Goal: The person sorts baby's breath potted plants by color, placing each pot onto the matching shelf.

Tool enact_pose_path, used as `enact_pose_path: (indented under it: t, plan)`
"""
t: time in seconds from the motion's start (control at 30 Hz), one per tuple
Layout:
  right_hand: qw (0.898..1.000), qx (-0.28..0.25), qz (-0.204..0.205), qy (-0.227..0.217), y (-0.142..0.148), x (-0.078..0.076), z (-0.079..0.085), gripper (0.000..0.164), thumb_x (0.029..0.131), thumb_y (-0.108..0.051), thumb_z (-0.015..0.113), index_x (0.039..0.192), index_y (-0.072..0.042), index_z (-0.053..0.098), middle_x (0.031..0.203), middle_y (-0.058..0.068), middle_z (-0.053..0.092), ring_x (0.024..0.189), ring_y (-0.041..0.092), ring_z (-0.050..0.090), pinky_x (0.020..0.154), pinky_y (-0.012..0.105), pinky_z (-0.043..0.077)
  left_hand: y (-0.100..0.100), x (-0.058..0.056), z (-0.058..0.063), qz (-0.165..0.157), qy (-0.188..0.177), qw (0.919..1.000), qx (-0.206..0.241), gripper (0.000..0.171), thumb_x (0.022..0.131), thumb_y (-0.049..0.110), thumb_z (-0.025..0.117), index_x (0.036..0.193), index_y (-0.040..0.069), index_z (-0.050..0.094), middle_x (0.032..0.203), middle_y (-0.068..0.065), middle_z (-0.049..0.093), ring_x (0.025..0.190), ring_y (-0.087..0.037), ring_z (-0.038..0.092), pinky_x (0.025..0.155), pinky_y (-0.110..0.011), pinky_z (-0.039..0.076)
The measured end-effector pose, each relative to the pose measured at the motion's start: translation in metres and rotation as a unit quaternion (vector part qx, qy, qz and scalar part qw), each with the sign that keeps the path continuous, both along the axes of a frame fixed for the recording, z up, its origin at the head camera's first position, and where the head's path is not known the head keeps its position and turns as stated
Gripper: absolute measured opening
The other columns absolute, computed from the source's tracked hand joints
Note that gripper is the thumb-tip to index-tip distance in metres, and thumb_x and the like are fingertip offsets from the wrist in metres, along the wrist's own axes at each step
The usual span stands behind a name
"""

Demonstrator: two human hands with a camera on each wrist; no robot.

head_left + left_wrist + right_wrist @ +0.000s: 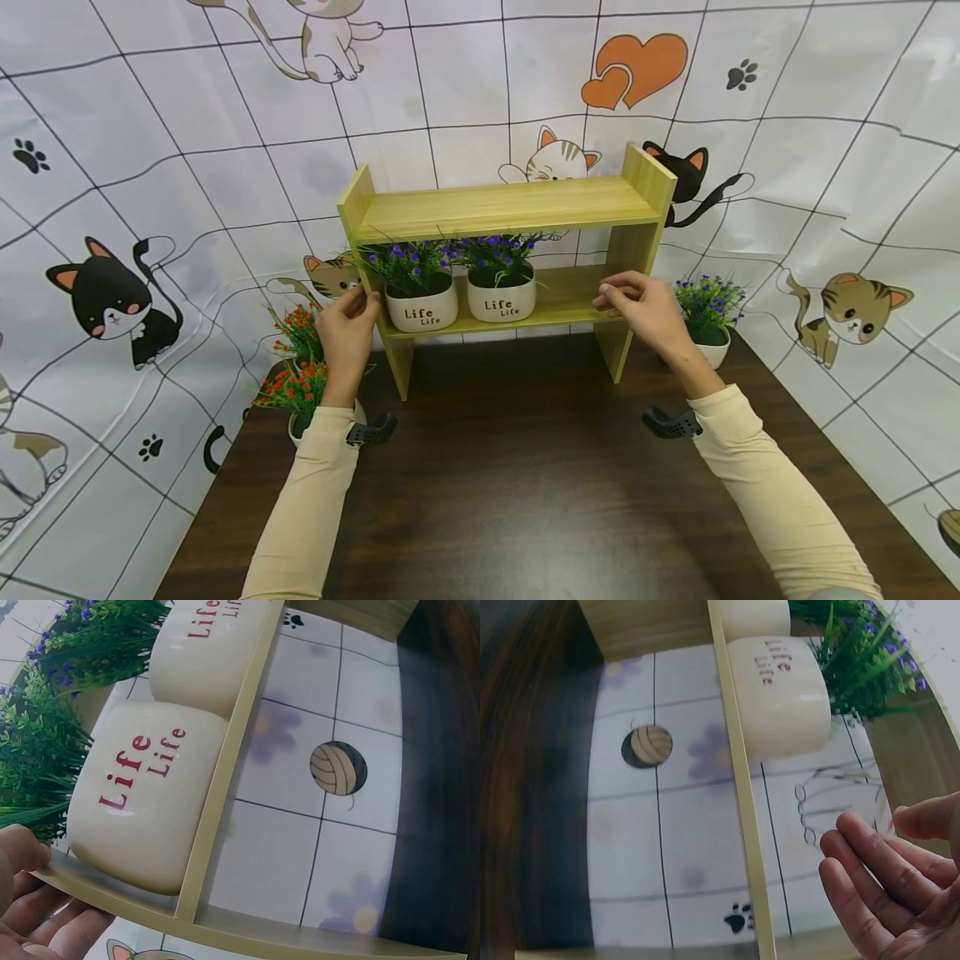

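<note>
At the left edge of the wooden shelf (pixel 502 203), the left hand (pixel 348 327) grips the side panel (pixel 300 941); near the right edge, the right hand (pixel 643 312) has thumb and fingers apart. Two "Life" flowerpots (pixel 423 308) occupy the lower tier's left.

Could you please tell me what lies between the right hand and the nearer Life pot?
The head view shows only bare lower shelf between the nearer pot and the right hand.
</note>
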State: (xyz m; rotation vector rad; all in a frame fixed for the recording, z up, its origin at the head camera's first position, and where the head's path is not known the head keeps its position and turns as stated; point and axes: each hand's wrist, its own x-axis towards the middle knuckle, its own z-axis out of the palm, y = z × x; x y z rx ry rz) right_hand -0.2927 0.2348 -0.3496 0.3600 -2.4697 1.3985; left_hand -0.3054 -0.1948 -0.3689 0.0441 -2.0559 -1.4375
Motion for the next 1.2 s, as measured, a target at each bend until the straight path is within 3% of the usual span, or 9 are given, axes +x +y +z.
enact_pose_path:
  t: [0.07,0.13,0.3,0.47,0.67,0.77,1.0,1.2]
  plan:
    - [1.000,0.009,-0.011,0.009,0.008,0.004,-0.001,0.036,0.112,-0.028,0.058,0.129,0.002,0.071,0.111,0.026,0.079,0.092,0.017,0.080,0.074,0.016,0.060,0.000,0.000,0.000,0.000,-0.002,1.0000,0.000,0.035,0.104,0.019,0.069,0.135,0.003,0.074,0.127,-0.020,0.076,0.116,-0.032,0.076,0.092,-0.029,0.063]
    - [0.999,0.017,-0.020,0.018,0.015,0.008,-0.001,0.036,0.112,-0.028,0.059,0.127,0.001,0.072,0.109,0.026,0.079,0.083,0.005,0.077,0.070,0.015,0.059,-0.001,0.000,-0.001,0.001,-0.002,1.0000,0.000,0.034,0.104,0.019,0.069,0.134,0.004,0.074,0.127,-0.020,0.077,0.116,-0.031,0.077,0.094,-0.032,0.063]
    - [0.999,0.025,-0.036,0.029,0.032,0.015,-0.003,0.036,0.112,-0.026,0.059,0.127,0.004,0.073,0.106,0.028,0.079,0.071,-0.009,0.069,0.066,0.015,0.058,-0.001,-0.002,-0.001,0.003,0.007,1.0000,-0.003,0.034,0.104,0.018,0.070,0.134,0.004,0.075,0.127,-0.019,0.077,0.116,-0.032,0.076,0.084,-0.011,0.057]
    - [0.998,0.017,-0.049,0.021,0.050,0.020,-0.008,0.037,0.111,-0.025,0.060,0.126,0.007,0.072,0.103,0.025,0.080,0.071,-0.011,0.069,0.067,0.013,0.058,-0.002,-0.003,-0.001,0.000,0.015,0.9999,0.000,0.033,0.103,0.016,0.070,0.133,0.002,0.075,0.126,-0.021,0.076,0.115,-0.034,0.076,0.077,-0.002,0.050]
    - [0.998,-0.018,-0.062,-0.001,0.073,0.024,-0.018,0.036,0.110,-0.021,0.062,0.126,0.010,0.070,0.085,-0.012,0.081,0.071,-0.009,0.071,0.067,0.014,0.059,-0.002,-0.003,-0.002,-0.002,0.010,0.9999,-0.001,0.033,0.104,0.016,0.070,0.133,0.003,0.075,0.126,-0.021,0.076,0.116,-0.033,0.076,0.083,-0.009,0.056]
    - [0.998,-0.029,-0.063,-0.003,0.082,0.026,-0.023,0.037,0.110,-0.020,0.062,0.125,0.013,0.068,0.081,-0.024,0.076,0.073,-0.009,0.073,0.069,0.013,0.060,-0.001,-0.003,-0.003,0.002,0.005,1.0000,-0.004,0.034,0.104,0.017,0.070,0.134,0.003,0.074,0.126,-0.020,0.077,0.116,-0.032,0.077,0.085,-0.013,0.058]
    - [0.996,-0.017,-0.082,0.006,0.107,0.029,-0.035,0.037,0.109,-0.019,0.062,0.123,0.015,0.068,0.080,-0.027,0.075,0.074,-0.010,0.073,0.069,0.016,0.061,-0.002,-0.002,-0.003,0.005,-0.001,1.0000,-0.006,0.035,0.104,0.018,0.070,0.135,0.003,0.074,0.126,-0.020,0.077,0.115,-0.031,0.077,0.084,-0.014,0.059]
    - [0.996,-0.003,-0.091,0.014,0.127,0.032,-0.044,0.032,0.109,-0.014,0.061,0.121,0.015,0.068,0.082,-0.029,0.073,0.075,-0.011,0.072,0.067,0.014,0.060,-0.001,-0.002,-0.001,0.003,-0.002,1.0000,-0.006,0.035,0.104,0.017,0.070,0.135,0.003,0.074,0.127,-0.020,0.077,0.115,-0.031,0.077,0.089,-0.023,0.062]
